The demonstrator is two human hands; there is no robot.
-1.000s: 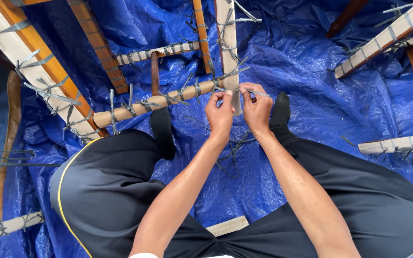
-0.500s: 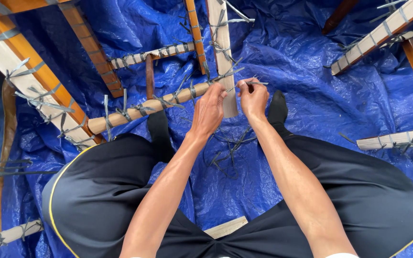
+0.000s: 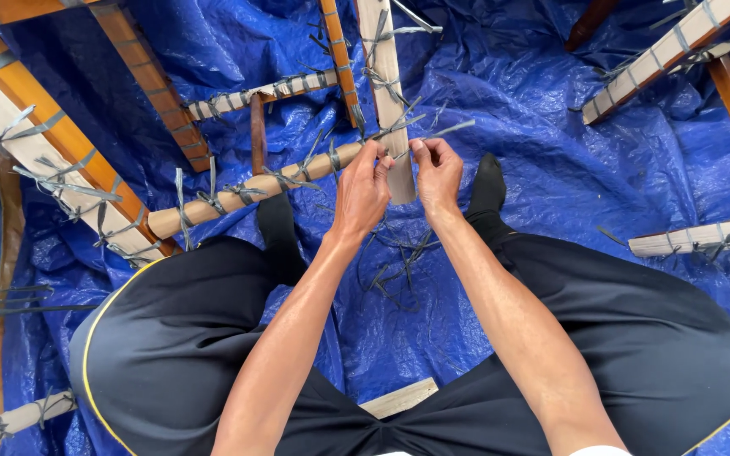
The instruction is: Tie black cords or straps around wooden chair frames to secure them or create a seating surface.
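I sit above a blue tarp with a wooden frame in front of me. My left hand point(image 3: 363, 187) and my right hand point(image 3: 438, 169) meet at the joint where a round light wooden rail point(image 3: 238, 192) meets an upright pale slat point(image 3: 388, 84). Both hands pinch the ends of a thin grey strip point(image 3: 433, 133) that sticks out to the right above the right hand. More grey strips are knotted along the rail and the slat. My black-socked feet rest on either side of the joint.
Orange-brown and pale wooden bars point(image 3: 44, 143) with grey ties run along the left. More tied slats point(image 3: 678, 42) lie at the upper right and one point(image 3: 703, 238) at the right. Loose grey strip offcuts point(image 3: 399, 262) lie on the blue tarp point(image 3: 601, 169) between my legs.
Both hands stayed at the joint and shifted slightly; the grey strip's end now sticks out to the right above the right hand. The view moved a little.
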